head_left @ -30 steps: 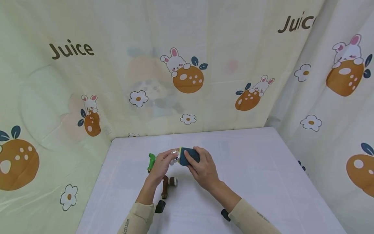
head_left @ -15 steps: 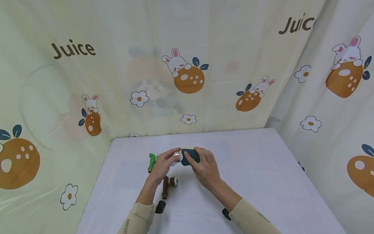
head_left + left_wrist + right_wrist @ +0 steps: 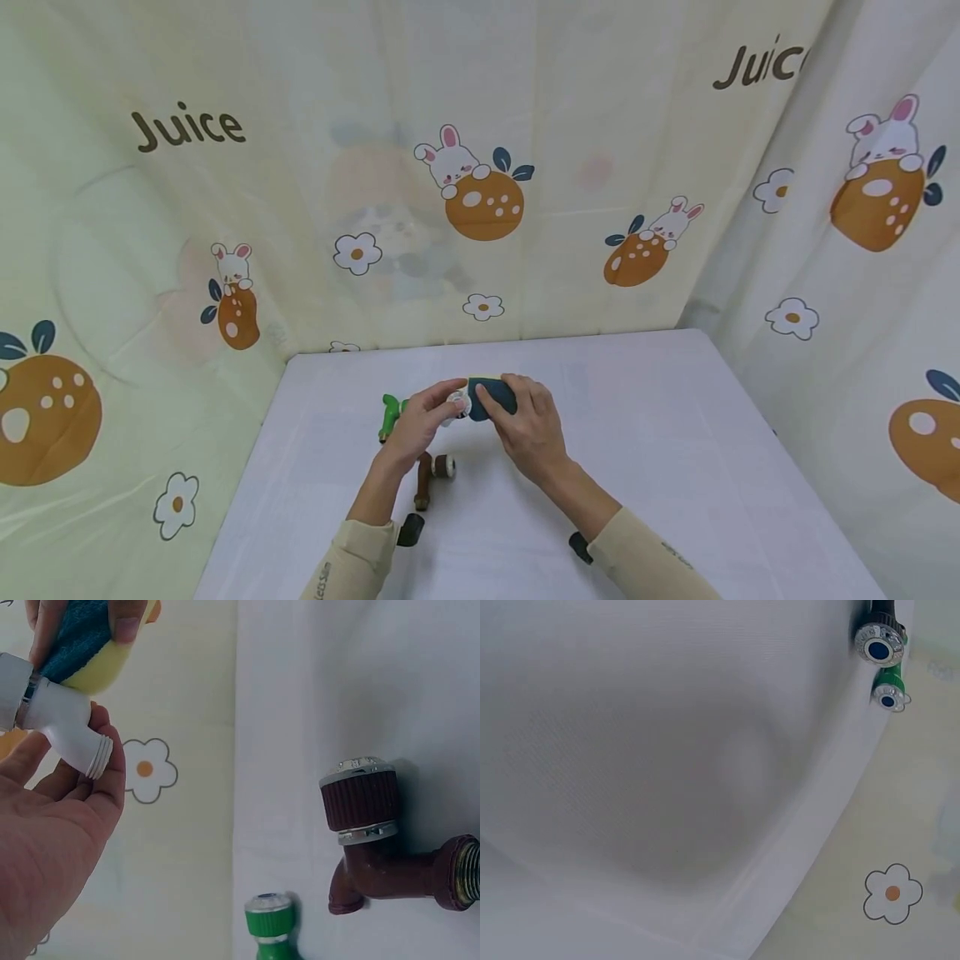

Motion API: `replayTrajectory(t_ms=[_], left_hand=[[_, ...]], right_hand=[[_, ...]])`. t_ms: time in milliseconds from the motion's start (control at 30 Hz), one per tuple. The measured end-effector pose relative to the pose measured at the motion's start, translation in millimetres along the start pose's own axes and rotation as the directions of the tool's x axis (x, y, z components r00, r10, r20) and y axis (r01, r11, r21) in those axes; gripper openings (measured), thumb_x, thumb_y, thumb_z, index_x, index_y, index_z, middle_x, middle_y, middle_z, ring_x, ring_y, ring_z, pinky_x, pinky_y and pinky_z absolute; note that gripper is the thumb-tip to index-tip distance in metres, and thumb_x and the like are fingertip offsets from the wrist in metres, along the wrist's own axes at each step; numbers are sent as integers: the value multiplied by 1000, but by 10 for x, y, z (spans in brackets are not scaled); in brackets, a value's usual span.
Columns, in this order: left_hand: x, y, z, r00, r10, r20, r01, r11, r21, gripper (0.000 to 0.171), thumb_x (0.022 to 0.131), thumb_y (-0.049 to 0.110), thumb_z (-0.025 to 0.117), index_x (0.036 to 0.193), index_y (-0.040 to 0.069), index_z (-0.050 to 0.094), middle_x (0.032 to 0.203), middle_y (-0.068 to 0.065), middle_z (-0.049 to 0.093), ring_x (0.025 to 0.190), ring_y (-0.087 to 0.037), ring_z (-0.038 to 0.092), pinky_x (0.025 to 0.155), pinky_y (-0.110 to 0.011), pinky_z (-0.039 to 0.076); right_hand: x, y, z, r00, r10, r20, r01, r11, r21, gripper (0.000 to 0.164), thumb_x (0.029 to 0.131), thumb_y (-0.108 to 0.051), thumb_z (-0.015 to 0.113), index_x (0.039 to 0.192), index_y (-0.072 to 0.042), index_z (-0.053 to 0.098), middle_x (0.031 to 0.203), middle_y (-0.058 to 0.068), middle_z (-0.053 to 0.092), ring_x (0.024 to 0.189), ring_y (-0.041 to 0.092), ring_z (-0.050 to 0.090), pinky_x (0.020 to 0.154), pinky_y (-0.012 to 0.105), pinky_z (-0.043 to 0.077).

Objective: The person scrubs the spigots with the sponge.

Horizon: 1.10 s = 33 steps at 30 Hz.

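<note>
My left hand (image 3: 414,429) grips a white plastic tap (image 3: 64,716) with a chrome ring and a threaded spout end; its round knob faces up in the head view. In the left wrist view, the curled fingers lie behind the tap's spout. My right hand (image 3: 531,432) holds a sponge (image 3: 493,398) with a dark blue scouring side and a yellow side. The sponge meets the tap at its knob end, thumb on the blue face. Both hands are raised over the far half of the table, and the right wrist view shows neither of them.
A brown tap (image 3: 423,482) with a ribbed knob lies on the white-covered table (image 3: 675,483) near the left forearm. A smaller green tap (image 3: 389,417) lies beyond it, left of the left hand. Printed curtains (image 3: 570,275) close off the back and sides.
The sponge has turned and shifted slightly right along with the right hand. The tap's knob has tilted to face the head camera more. Both taps on the table lie where they were.
</note>
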<state>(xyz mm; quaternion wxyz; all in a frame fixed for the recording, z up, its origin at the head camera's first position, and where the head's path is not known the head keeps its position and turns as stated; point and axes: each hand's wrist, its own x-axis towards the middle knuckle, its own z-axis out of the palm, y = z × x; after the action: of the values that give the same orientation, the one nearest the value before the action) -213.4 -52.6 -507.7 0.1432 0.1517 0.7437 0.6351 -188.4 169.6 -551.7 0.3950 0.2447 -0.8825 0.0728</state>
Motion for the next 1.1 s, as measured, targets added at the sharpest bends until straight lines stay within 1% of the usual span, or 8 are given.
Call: replayTrajectory(t_ms=[100,200,433,567,733,933,1000,1100], left_hand=[[-7,22,-12,1000,-4,19,4,1000,17,49,102,33,64,149,20,57,145,-11,62,135,-32,56,118,-67,35],[-4,28,-20,999,2,40,-4,999,40,51,101,32,66,150,21,55,141,-11,64,126,-29,60,113,-59,44],[6,16,-47,997,10,82,-15,998,55,57,101,29,66,155,23,49,141,-13,62,119,-27,61,105,-54,47],[7,13,-55,996,10,94,-14,999,42,61,100,28,67,157,24,45,144,-14,59,120,-25,60,102,-45,49],[7,18,-42,993,4,119,-3,1000,-13,70,97,24,73,160,25,41,145,-15,57,117,-23,62,98,-32,54],[-4,2,-18,985,18,169,-8,998,-59,85,91,17,81,162,28,35,144,-16,57,123,-26,65,95,-31,59],[-3,-12,-16,985,28,172,-20,999,-49,90,88,16,84,162,30,34,144,-14,56,126,-27,65,95,-33,60],[-1,-17,-11,984,40,176,-34,999,-39,98,84,13,87,162,36,32,144,-12,55,127,-29,65,94,-36,61]], right_hand=[[14,-1,-4,1000,19,-7,-19,1000,25,61,88,-19,83,145,-27,63,141,22,52,130,39,47,103,48,47],[20,2,-5,999,44,-14,-43,998,56,57,90,-20,80,144,-27,64,142,22,52,131,39,46,104,49,47],[48,3,-21,995,102,-6,-101,989,104,57,91,-22,79,146,-27,62,145,22,49,132,38,42,105,50,45],[82,2,-37,990,144,-6,-141,981,136,59,89,-22,82,145,-25,63,145,22,48,131,38,43,104,51,46],[118,-5,-58,973,230,16,-228,946,229,64,86,-18,85,146,-20,62,145,23,47,129,39,45,102,54,49],[165,-31,-88,936,339,93,-348,851,394,65,89,-19,83,149,-19,58,146,22,47,131,40,44,98,56,55],[175,-48,-99,915,374,153,-401,792,461,64,92,-22,81,151,-19,56,146,22,46,131,39,44,98,55,56],[193,-75,-115,859,431,277,-509,656,557,62,96,-28,77,153,-20,53,143,19,46,127,34,46,97,50,56]])
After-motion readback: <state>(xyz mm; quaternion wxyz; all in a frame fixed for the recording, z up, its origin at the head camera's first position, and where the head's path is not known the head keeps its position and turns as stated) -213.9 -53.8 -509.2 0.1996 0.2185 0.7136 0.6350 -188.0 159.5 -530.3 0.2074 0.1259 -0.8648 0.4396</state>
